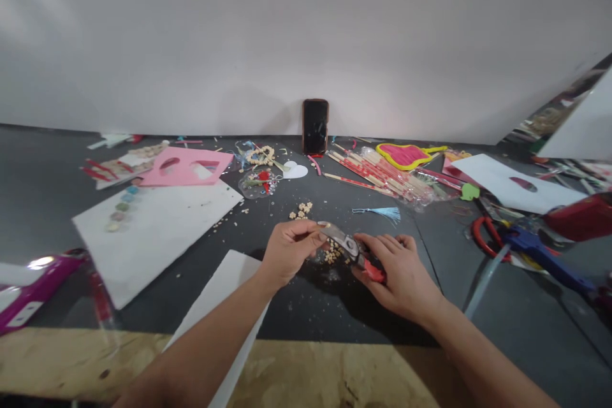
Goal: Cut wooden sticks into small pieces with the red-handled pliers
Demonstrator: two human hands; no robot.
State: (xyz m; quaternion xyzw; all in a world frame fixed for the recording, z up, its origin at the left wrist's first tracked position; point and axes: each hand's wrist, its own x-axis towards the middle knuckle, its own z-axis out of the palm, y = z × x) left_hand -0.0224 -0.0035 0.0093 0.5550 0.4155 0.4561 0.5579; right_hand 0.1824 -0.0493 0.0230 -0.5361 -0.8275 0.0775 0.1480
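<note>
My right hand (401, 273) is closed round a pair of red-handled pliers (351, 245), whose jaws point left. At the tips of those jaws, my left hand (290, 254) has thumb and forefinger pinched together. Whatever sits between these fingertips is too small to make out. Under the pliers lie several small beige beads (331, 254), partly hidden by my hands. Just beyond my left hand is a loose cluster of beige flower-shaped beads (301, 210). A light blue tassel (382, 212) lies beyond my right hand.
A phone (315, 126) leans against the wall. Wrapped chopsticks (368, 172) lie right of it. A glue gun (549, 255) and red-handled scissors (488, 236) are at right. White foam sheets (157, 229), pink cut-out foam (189, 166) and a purple tool (43, 287) occupy the left.
</note>
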